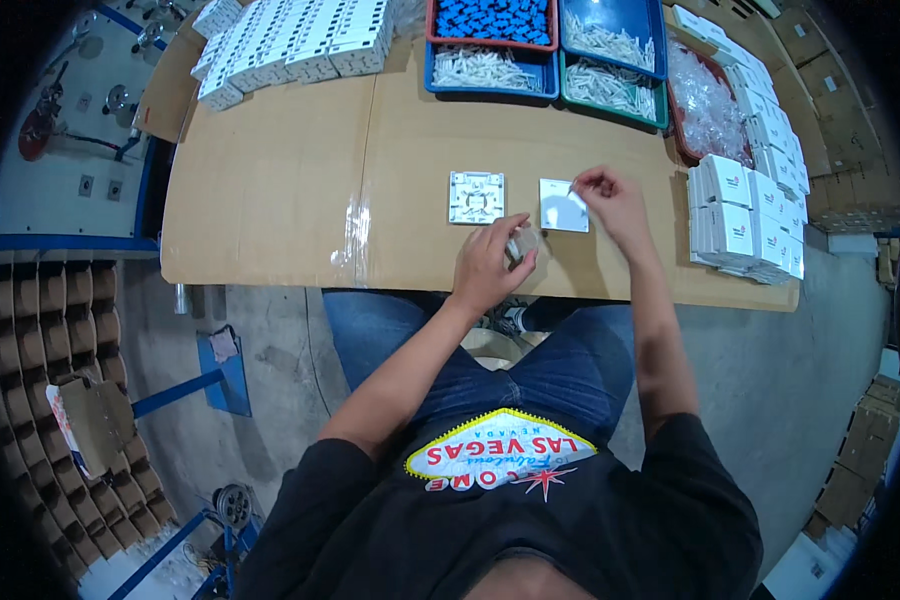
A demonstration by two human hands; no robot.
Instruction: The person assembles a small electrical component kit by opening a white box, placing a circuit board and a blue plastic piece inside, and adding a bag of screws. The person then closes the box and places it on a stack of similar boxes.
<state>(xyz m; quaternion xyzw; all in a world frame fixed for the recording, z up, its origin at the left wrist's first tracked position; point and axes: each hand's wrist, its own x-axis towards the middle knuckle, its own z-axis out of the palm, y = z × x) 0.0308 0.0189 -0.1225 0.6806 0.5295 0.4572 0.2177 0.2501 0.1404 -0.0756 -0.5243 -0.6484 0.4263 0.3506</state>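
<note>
In my left hand (485, 265) is a small clear, roundish thing (523, 243), gripped at the table's near edge; its kind is hard to tell. A white square panel (563, 212) lies flat to the right of it. Over that panel's right edge my right hand (608, 200) is closed in a pinch, and whatever its fingertips hold, if anything, is too small to make out. Just beyond my left hand rests a white square frame (477, 198) with moulded details, apart from the panel.
Stacks of white boxes stand at the far left (300, 45) and right (735, 215). Along the back are trays with blue pieces (495, 20) and white slim pieces (485, 70). A red tray (705, 95) holds clear bags. Cardboard (270, 190) covers the table.
</note>
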